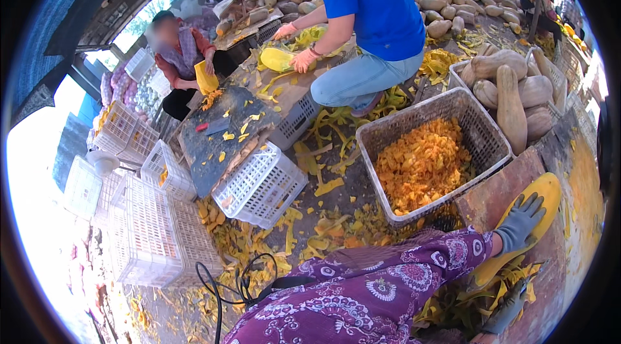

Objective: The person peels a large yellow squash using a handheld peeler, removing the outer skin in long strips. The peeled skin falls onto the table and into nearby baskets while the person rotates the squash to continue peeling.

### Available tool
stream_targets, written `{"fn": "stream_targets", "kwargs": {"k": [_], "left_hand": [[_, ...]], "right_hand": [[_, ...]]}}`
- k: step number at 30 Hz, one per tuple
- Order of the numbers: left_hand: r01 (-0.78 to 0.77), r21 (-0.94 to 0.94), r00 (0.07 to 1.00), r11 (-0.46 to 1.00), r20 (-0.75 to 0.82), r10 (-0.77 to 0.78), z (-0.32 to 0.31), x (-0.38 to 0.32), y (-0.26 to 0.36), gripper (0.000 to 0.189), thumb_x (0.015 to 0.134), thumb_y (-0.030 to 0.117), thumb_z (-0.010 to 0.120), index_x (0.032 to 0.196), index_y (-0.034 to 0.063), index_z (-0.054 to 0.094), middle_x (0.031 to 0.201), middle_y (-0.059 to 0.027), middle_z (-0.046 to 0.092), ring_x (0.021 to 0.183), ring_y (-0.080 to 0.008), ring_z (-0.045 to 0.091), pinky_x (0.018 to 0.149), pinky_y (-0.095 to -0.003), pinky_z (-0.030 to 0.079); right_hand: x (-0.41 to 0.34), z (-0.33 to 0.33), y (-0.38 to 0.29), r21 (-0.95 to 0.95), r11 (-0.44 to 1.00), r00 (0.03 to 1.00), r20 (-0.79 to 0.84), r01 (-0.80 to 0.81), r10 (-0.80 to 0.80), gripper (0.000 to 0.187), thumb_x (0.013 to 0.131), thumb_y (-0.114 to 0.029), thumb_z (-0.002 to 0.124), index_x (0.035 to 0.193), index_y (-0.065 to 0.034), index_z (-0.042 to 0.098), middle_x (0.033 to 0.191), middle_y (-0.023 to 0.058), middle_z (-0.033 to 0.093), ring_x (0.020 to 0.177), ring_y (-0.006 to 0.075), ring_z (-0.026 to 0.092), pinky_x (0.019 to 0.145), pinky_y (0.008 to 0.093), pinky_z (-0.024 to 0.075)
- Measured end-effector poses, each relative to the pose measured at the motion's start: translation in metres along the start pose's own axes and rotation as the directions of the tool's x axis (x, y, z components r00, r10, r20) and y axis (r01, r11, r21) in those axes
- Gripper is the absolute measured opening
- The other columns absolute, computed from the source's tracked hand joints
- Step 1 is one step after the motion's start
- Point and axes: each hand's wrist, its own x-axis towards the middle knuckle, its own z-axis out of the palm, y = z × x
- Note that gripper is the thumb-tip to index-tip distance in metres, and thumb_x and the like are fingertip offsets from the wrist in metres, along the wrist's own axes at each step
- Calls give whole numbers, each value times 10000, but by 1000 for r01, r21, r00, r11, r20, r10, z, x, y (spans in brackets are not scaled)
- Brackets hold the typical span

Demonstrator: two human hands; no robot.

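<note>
My left hand (520, 223), in a grey work glove, lies spread over a long peeled yellow squash (547, 193) and holds it against a worn wooden board (519, 184). At the lower right, close to the squash's near end, is my right hand (507, 310), also gloved in grey. Its fingers look curled, and a thin edge shows beside them; whether that is a peeler or a knife I cannot tell. Yellow-green peel strips (456, 303) are heaped under the squash and beside my right hand. A patterned purple sleeve (456, 256) covers my left arm.
Beyond my left arm stands a crate (368, 150) of orange squash pulp (422, 164). Unpeeled squashes (512, 101) fill another crate. A person in a blue shirt (373, 4) handles a peeled squash; another sits by a dark board (218, 150). White crates (262, 184) and a black cable (218, 290) lie left.
</note>
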Motion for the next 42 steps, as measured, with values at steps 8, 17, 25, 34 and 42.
{"fn": "stream_targets", "kwargs": {"k": [8,17,25,34,42], "left_hand": [[504,18,848,864,179,-499,-8,-41,13,1193,677,343,784,1512,62,-20,1517,-288,137,1332,-482,296,998,-528,410],[619,-161,783,769,199,-589,-9,-53,7,1260,629,259,826,1502,67,-63,1445,-334,239,1042,-474,577,895,-459,505],[621,-224,784,751,194,-590,-6,-55,5,1280,637,269,816,1506,134,-114,1436,-350,255,1035,-498,577,886,-495,502],[666,-288,745,688,226,-627,-8,-58,12,1270,637,227,808,1505,128,-115,1416,-343,279,1043,-496,569,891,-503,494],[644,-280,764,712,199,-613,0,-63,5,1297,630,227,808,1498,127,-149,1378,-319,301,1062,-495,550,906,-482,487]], "right_hand": [[68,37,33,80,990,993,21,116,-118,299,954,-233,588,1160,-17,559,943,15,591,785,114,550,695,254,472],[98,45,76,324,946,984,174,-21,-37,453,1014,-310,470,1338,6,454,1230,84,534,1065,180,519,939,303,432],[74,61,58,483,874,974,216,-49,-65,458,1024,-314,441,1349,9,432,1252,86,517,1094,183,511,986,313,419],[44,64,29,412,907,984,103,87,-142,525,1042,-337,358,1472,-42,306,1444,83,396,1293,220,394,1117,333,284],[63,62,42,345,935,987,103,82,-124,473,1026,-299,437,1399,-11,400,1369,91,462,1198,198,465,1042,325,370]]}}
